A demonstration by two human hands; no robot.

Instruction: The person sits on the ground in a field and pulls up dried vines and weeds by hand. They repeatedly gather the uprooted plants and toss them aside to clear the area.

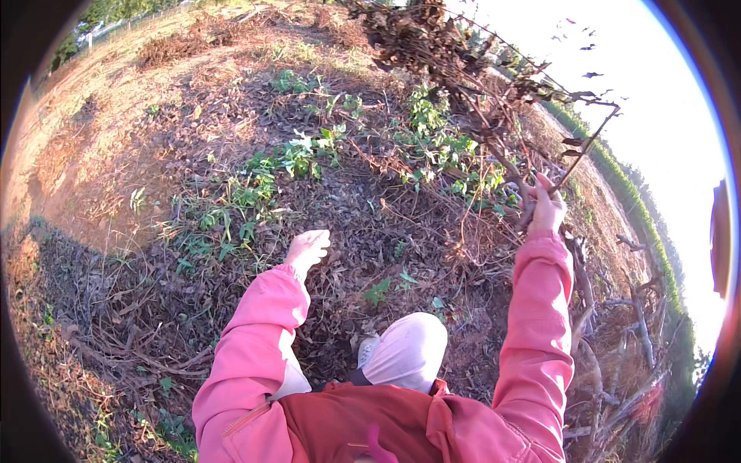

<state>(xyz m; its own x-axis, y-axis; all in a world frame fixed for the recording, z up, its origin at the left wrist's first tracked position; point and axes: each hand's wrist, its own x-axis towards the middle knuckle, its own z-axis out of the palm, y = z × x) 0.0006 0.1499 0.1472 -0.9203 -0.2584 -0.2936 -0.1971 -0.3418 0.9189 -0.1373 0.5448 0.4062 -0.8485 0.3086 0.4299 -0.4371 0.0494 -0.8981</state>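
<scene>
My right hand (547,205), at the end of a stretched pink sleeve, grips the woody base of a cut dry branch (506,159). Brown withered leaves (428,43) hang thickly on the branch's far part, raised up and away from me. One thin twig (587,144) angles up to the right from beside my fingers. My left hand (308,249) hovers over the leaf litter, its fingers curled and nothing visible in them. Some of the fingers are hidden by the hand itself.
Dry leaf litter (347,202) covers the ground before me, with green leafy weeds (298,153) in it. Bare cut branches (631,330) are piled at my right. Dry stalks (139,353) lie at left. Brown brush (173,46) sits farther off on the slope.
</scene>
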